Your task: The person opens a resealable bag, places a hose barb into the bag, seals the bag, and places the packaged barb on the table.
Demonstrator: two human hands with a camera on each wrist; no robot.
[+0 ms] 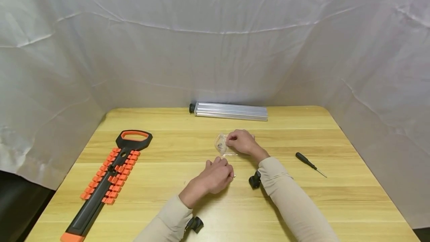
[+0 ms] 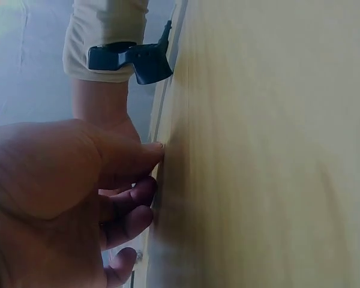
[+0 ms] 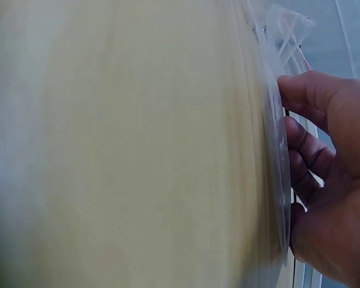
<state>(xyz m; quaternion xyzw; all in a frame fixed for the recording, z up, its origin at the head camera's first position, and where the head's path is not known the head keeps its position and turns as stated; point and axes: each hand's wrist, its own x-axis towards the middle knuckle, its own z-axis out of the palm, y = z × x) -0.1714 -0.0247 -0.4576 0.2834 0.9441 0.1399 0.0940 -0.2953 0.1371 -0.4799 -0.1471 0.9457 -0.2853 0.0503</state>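
Head view: both hands sit near the middle of the wooden tabletop, beige sleeves on both arms.
Right hand: fingers curled down onto a small clear plastic bag, pinning it flat; tiny dark bits show inside it.
Bag spot: tabletop centre, at about 12 o'clock from the left hand.
Left hand: loosely curled, fingertips touching the wood; can't tell if it's pinching anything.
Socket rail: orange and black, out at 9 o'clock.
Screwdriver: black, at 3 o'clock.
Aluminium bar: far edge, 12 o'clock.
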